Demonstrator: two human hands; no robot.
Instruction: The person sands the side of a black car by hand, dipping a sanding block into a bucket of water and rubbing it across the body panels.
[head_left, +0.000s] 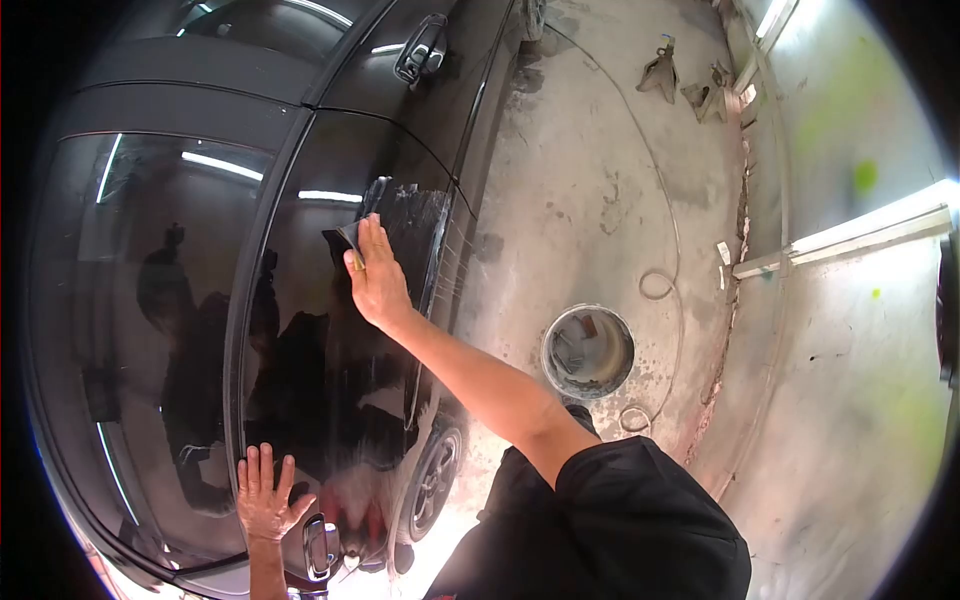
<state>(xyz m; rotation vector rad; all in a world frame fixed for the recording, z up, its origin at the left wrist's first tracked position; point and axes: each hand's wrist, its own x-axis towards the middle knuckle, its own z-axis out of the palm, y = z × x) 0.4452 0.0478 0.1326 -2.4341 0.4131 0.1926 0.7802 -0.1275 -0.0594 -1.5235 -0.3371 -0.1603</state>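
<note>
My right hand [378, 285] presses a thin dark folded sheet of sandpaper [335, 240] against the black car door [335, 150]. The thumb and fingers hold the sheet, and the palm hides part of it. Wet-looking pale streaks [420, 205] mark the panel just beyond the fingertips. My left hand [266, 495] lies flat on the car's side with its fingers spread. It holds nothing and rests beside a chrome door handle [318, 548].
On the concrete floor [570, 200] stands a round bucket [588, 352] with some pieces inside. A thin hose [655, 150] runs across the floor. Metal stands [658, 75] are near the wall [860, 330]. A car wheel [436, 482] is low beside my legs.
</note>
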